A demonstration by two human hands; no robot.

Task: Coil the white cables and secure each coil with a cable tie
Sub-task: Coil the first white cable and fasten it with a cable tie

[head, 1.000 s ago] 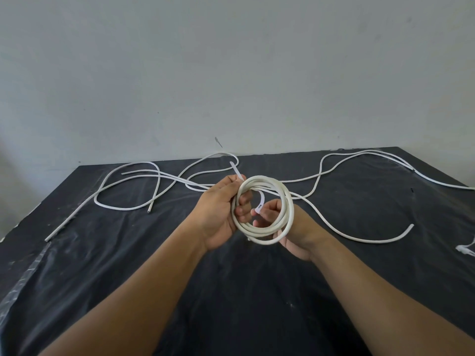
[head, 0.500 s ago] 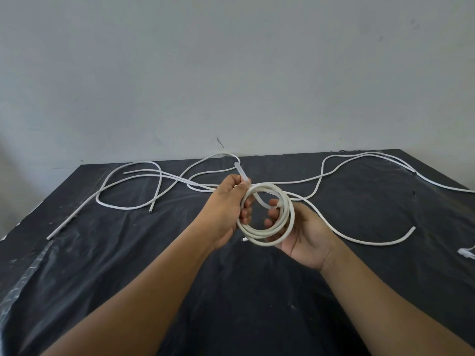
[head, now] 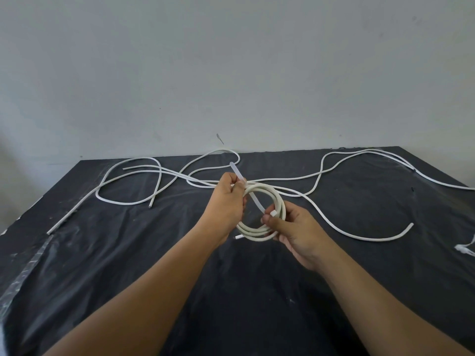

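The left grip [head: 226, 199] was closed, thumb and forefinger pinching the tail of the translucent cable tie [head: 257, 202] against the far left side of the coil [head: 272, 189]. The tie's free end stuck up and away beyond that thumb. From there the strip ran diagonally across the open middle of the coil towards the right grip [head: 293, 232], which was also closed: its thumb and forefinger pinched the tie's small white head at the coil's right side, while the other fingers curled under the lower right loops. The coil, several turns of white cable, was held between the two grips and above the worktop [head: 128, 253], facing the camera. A short cable end [head: 239, 237] poked out at the bottom of the coil, just below the left grip.

Beyond both grips, loose white cables [head: 123, 201] lay in wide loops on the black plastic sheet that covered the worktop, spreading well out to the left and to the right. One loose cable [head: 359, 237] curved past the right grip and ended farther right. Well to the right of that grip, at the worktop's edge, lay a small white object [head: 462, 249], too small to tell. A plain grey wall [head: 231, 73] stood behind
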